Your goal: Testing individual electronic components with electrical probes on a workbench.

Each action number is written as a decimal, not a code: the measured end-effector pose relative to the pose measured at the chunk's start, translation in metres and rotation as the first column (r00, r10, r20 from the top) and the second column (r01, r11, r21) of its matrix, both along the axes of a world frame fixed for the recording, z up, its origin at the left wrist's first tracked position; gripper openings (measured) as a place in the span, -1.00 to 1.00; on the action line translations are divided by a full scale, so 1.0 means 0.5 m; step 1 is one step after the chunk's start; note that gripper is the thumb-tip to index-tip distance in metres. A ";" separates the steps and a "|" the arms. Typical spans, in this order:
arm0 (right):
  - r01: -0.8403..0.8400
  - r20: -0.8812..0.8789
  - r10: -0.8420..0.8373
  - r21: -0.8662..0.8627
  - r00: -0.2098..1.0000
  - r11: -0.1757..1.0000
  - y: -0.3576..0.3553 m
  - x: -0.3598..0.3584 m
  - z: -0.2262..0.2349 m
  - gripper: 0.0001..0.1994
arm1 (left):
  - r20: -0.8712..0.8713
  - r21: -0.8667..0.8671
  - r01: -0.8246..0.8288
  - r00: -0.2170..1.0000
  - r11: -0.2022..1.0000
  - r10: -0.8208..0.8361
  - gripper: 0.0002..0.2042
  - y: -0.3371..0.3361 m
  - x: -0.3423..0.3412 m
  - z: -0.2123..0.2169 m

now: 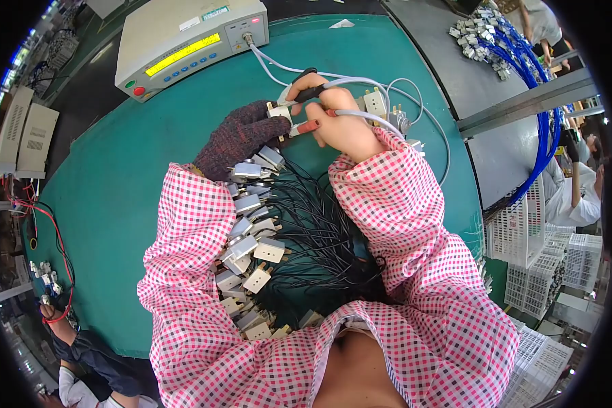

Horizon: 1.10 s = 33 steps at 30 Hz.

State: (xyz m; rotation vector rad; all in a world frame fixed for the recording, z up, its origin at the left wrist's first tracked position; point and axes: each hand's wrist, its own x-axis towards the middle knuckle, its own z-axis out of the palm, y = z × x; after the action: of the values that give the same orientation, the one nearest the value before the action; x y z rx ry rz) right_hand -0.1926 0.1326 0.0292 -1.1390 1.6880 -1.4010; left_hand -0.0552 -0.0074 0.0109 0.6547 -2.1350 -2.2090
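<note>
My left hand [241, 136], in a dark knitted glove, grips a small white plug [279, 117] with metal pins. My bare right hand [347, 129] is closed on a pair of test probes. The red probe [307, 127] points at the plug's near side, and the black probe [309, 91] is by its far side; whether both tips touch metal I cannot tell. Grey leads run from them. Below my hands lies a heap of white and grey plugs [257, 204] with a bundle of black cords [326, 231] trailing to the right.
A tester box [190, 41] with a lit yellow display stands at the back of the green table [115, 224]. Several plugs [375, 103] lie right of my hand. Blue-corded plugs [486, 41], white baskets [517, 224] and other people are at the right; another person's hand [51, 313] is lower left.
</note>
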 end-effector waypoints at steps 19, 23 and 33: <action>0.358 0.359 -0.209 -0.424 0.910 0.832 0.035 -0.083 0.012 -0.75 | 0.239 -0.201 0.093 0.970 0.975 -0.044 -0.64 0.001 -0.026 0.044; 0.379 0.165 -0.345 -0.271 0.924 0.885 0.041 -0.101 -0.018 -0.77 | 0.109 -0.989 0.111 0.994 0.098 -0.030 -0.50 -0.027 -0.067 0.004; 0.360 0.202 -0.300 -0.427 0.932 0.830 0.063 -0.079 -0.024 -0.83 | 0.294 -0.463 0.392 0.914 0.795 -0.280 -0.39 0.104 -0.180 -0.051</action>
State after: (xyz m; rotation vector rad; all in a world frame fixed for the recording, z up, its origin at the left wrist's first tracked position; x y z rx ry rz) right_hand -0.2322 0.1643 0.0173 -0.9926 1.5549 -2.1344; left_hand -0.1453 0.0445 -0.0146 0.5162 -2.9901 -1.5903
